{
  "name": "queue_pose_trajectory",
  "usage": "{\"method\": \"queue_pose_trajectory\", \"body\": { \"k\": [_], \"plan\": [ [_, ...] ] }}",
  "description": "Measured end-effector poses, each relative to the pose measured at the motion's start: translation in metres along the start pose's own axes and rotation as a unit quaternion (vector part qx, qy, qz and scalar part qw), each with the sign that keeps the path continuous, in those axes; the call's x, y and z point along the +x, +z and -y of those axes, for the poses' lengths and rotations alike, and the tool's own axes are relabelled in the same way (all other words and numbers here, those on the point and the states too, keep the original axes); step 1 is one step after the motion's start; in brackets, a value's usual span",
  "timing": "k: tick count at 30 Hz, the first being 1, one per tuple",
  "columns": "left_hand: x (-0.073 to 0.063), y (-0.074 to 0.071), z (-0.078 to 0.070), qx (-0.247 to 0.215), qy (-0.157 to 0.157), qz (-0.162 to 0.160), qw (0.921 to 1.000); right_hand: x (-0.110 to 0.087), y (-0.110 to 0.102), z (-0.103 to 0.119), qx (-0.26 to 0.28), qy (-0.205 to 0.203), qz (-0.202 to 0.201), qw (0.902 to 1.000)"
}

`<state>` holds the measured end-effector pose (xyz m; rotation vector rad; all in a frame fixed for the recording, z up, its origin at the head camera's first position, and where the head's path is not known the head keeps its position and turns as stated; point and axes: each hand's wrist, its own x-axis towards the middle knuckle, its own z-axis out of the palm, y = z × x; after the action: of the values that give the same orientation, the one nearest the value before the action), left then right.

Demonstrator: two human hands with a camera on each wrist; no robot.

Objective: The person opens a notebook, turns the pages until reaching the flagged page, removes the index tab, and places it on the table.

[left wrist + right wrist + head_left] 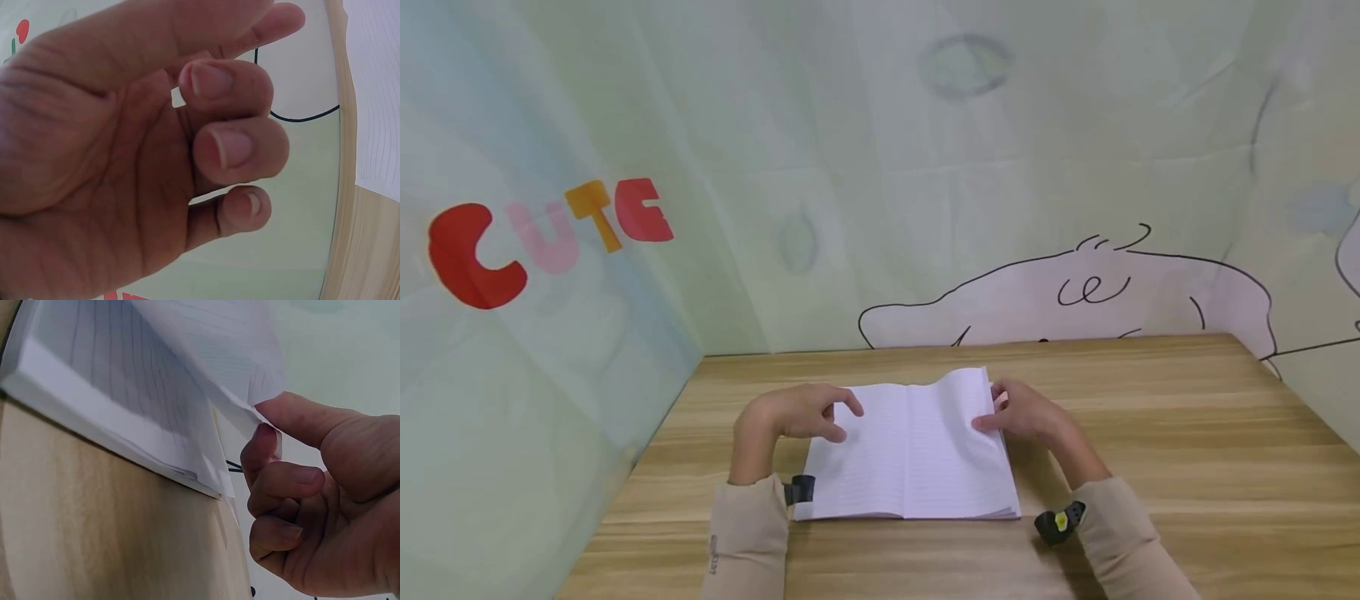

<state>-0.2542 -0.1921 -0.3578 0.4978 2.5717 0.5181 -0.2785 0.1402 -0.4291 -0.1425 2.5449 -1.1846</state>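
An open notebook (868,475) with ruled white pages lies on the wooden table. My right hand (1024,410) pinches the outer edge of a right-hand page (958,400) between thumb and forefinger. In the right wrist view that page (215,356) curves up off the stack of pages (112,394) below it, and the other fingers of the right hand (325,487) are curled. My left hand (801,412) hovers over the left page's outer edge. Seen from the left wrist, the left hand (156,137) has loosely bent fingers and nothing in its grasp.
The wooden table (1150,417) extends around the notebook and meets a printed cloth backdrop (820,167) at the back and left. Dark straps with small devices sit at both wrists, the right device (1058,523) near the notebook's lower right corner.
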Motion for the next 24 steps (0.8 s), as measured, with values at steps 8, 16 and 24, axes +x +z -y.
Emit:
{"method": "queue_pose_trajectory", "body": {
  "k": [8, 16, 24],
  "plan": [
    [-0.002, -0.001, 0.0, 0.004, 0.027, 0.008, 0.9996, 0.005, 0.006, -0.005, 0.009, -0.018, -0.006, 0.9998],
    [-0.001, 0.0, -0.005, 0.022, 0.066, 0.017, 0.9975, 0.002, 0.013, -0.005, -0.017, -0.037, 0.009, 0.9991],
    [0.0, 0.001, -0.008, 0.031, 0.081, 0.018, 0.9961, -0.001, 0.013, 0.003, 0.016, -0.047, 0.017, 0.9986]
  ]
}}
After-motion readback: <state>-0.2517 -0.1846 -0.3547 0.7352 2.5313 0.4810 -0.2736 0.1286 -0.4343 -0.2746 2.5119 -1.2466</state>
